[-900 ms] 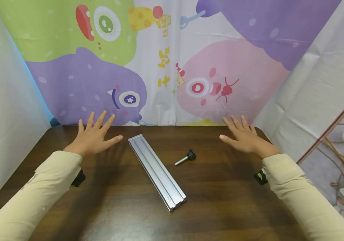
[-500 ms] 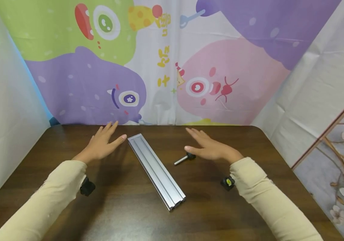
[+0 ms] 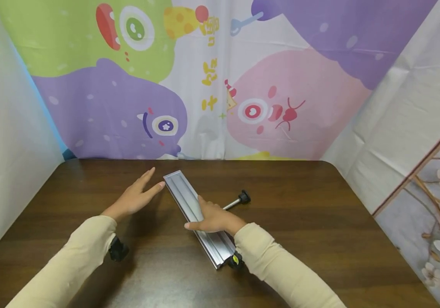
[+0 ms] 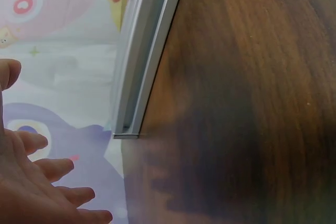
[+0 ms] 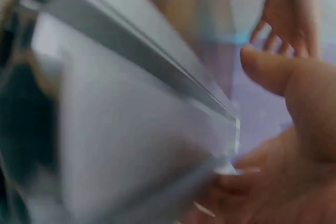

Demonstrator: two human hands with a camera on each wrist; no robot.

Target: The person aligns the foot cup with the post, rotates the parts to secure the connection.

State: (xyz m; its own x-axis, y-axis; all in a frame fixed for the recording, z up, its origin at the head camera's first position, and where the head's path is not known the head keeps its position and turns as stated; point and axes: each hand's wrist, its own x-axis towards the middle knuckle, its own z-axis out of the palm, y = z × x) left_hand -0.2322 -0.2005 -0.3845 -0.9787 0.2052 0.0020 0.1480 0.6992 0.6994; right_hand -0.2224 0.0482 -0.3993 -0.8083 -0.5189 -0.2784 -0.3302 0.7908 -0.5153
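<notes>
A silver grooved aluminium profile (image 3: 179, 192) lies slanted on the table, its near end toward the right. My right hand (image 3: 214, 218) is over its middle, thumb out past the left edge and fingers toward the right side. In the right wrist view the thumb (image 5: 273, 72) stands apart from the blurred metal, with the lower fingers partly hidden behind it. My left hand (image 3: 133, 199) hovers left of the profile's far end, fingers spread in the left wrist view. A bolt-like piece with a black head (image 3: 245, 196) and metal rod lies just beyond my right hand.
The brown wooden table (image 3: 301, 222) has a cartoon-print curtain (image 3: 204, 141) along its back edge. White cloth (image 3: 16, 141) hangs at the left, and a flower-print cloth (image 3: 435, 205) borders the right. A small black device sits at each wrist.
My right hand has swept left from the table's right side, past the black-headed piece, to above the profile. My left hand has come slightly right and nearer. The profile has not moved.
</notes>
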